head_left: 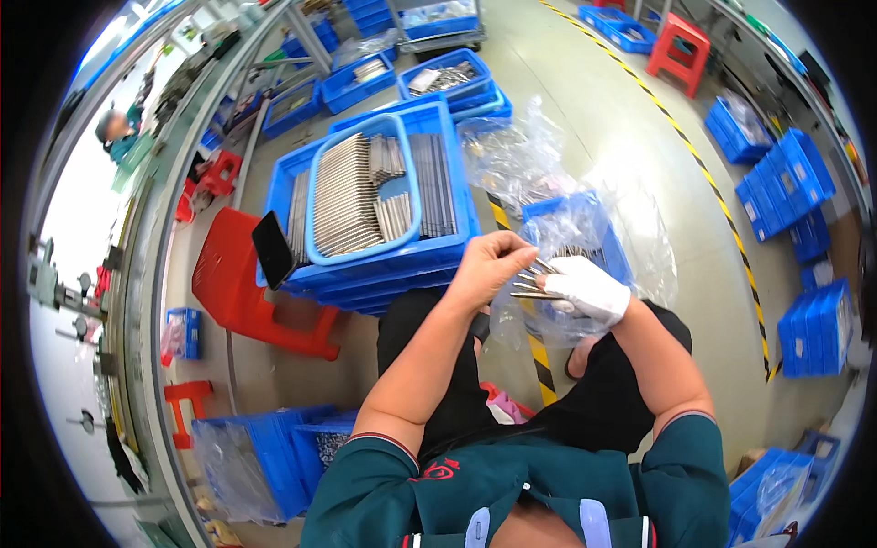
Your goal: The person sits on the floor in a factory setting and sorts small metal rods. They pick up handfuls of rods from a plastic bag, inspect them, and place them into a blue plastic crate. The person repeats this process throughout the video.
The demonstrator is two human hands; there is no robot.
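My gloved right hand (586,290) is closed round several thin metal rods (528,294), their ends fanned out toward my left. The bare left hand (493,265) is closed in a pinch at the upper end of one rod of this bunch. Below both hands, a blue crate (614,254) lined with clear plastic contains more metal rods (577,250). To the left, a light blue oval basin (417,203) holds neat rows of metal rods (345,196). It rests in a larger blue crate (461,183) with longer grey bars around it.
A dark phone-like slab (272,251) stands at the crate's left corner, beside a red stool (239,274). Clear plastic bags (521,151) lie beyond my hands. Blue crates (781,183) line the right side; another red stool (679,50) stands far right.
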